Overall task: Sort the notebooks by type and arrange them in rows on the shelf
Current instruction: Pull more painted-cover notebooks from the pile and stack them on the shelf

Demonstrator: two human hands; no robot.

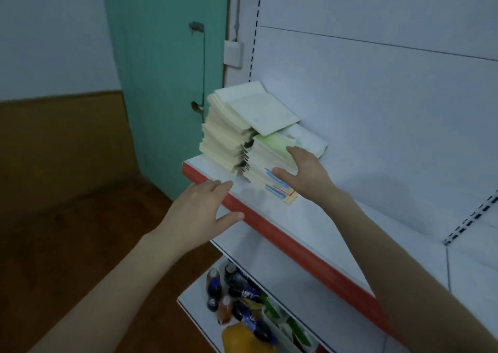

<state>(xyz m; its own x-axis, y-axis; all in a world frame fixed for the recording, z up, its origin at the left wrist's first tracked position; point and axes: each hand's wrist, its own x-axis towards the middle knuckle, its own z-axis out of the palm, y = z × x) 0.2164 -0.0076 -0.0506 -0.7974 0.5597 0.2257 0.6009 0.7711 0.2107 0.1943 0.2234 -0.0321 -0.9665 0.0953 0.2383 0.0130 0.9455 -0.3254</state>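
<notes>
Two piles of notebooks stand at the left end of a white shelf with a red front edge. The taller, cream-coloured pile is on the left, topped by a skewed pale notebook. The lower pile beside it has a green-and-white cover on top and a blue-and-yellow cover at the bottom. My right hand lies against the right side of the lower pile, fingers straight and thumb out at its front. My left hand hovers open at the shelf's front edge, holding nothing.
A teal door stands left of the shelving, with brown floor below. The lower shelf holds several drink bottles and a yellow item. The white back panel rises behind the piles.
</notes>
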